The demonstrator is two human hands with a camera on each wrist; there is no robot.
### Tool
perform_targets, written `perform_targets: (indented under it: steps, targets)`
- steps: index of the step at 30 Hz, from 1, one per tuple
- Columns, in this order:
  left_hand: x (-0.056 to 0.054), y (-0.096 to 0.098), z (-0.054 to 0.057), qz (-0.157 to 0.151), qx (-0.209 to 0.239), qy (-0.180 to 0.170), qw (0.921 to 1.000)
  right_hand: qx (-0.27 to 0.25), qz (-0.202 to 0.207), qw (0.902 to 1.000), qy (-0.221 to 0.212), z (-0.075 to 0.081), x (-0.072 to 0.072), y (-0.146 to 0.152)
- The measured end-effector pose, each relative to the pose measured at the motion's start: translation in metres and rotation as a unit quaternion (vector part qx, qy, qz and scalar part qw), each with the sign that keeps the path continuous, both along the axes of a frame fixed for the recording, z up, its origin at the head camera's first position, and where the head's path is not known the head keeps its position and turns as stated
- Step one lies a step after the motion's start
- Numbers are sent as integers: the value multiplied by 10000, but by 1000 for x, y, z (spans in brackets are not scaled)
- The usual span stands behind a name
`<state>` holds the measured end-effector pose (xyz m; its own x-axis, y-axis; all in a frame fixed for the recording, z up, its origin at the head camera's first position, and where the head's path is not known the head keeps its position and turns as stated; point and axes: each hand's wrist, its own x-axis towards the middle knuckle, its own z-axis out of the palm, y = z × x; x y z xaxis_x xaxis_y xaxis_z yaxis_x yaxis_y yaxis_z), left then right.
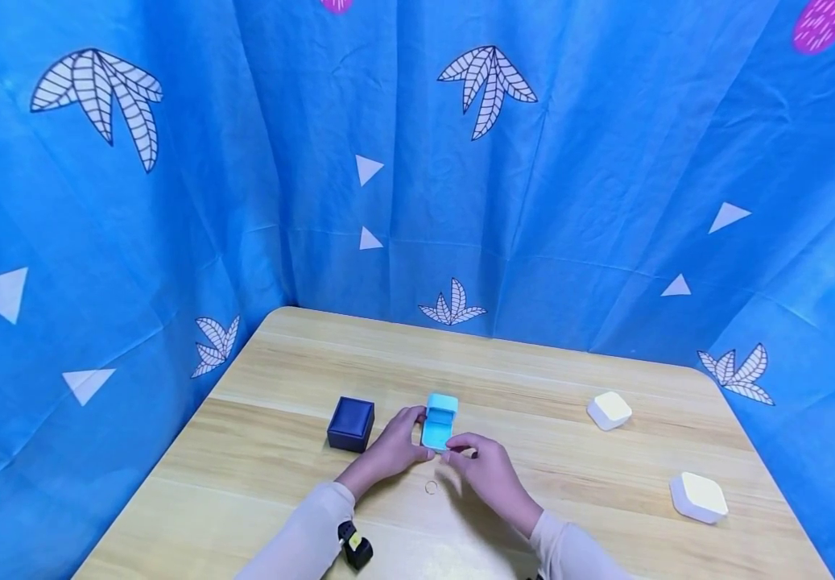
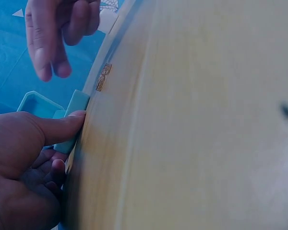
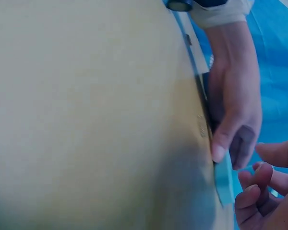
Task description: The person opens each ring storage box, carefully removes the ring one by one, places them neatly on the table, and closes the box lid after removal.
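A light-blue ring box [image 1: 439, 433] stands on the table with its lid raised. My left hand [image 1: 393, 445] grips its left side, and in the left wrist view the thumb [image 2: 69, 125] lies along the box's front wall. Close to the box's front right corner is my right hand [image 1: 482, 471], its fingers loosely bent and nothing visible between them. In the right wrist view the right hand's fingers [image 3: 255, 187] are apart from the box wall [image 3: 224, 182]. A thin ring [image 1: 431, 487] lies on the table in front of the box, between the two wrists.
A dark-blue box [image 1: 351, 423] with its lid down stands left of my left hand. On the right side of the wooden table [image 1: 533, 403] are two small white boxes, one farther back [image 1: 609, 411] and one nearer [image 1: 698, 498]. A blue patterned curtain [image 1: 569, 201] hangs behind.
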<state>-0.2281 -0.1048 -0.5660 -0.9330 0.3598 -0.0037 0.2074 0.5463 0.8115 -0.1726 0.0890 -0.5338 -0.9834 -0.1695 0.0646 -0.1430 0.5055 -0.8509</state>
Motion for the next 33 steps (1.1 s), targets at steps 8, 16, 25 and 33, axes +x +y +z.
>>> perform_targets:
  steps: [8, 16, 25, 33]
  targets:
    - [0, 1, 1, -25, 36, -94, 9999, -148, -435, 9989, -40, 10, -16, 4]
    - [0, 2, 1, 18, 28, -151, 9999, -185, -681, 9975, 2, 15, -28, 6]
    - [-2, 1, -1, 20, -63, -126, 9999, -331, -932, 9950, -101, 9, -44, 6]
    - [-2, 1, -1, -3, -34, -133, 9999, -435, -1028, 9927, -463, -1, -58, 5]
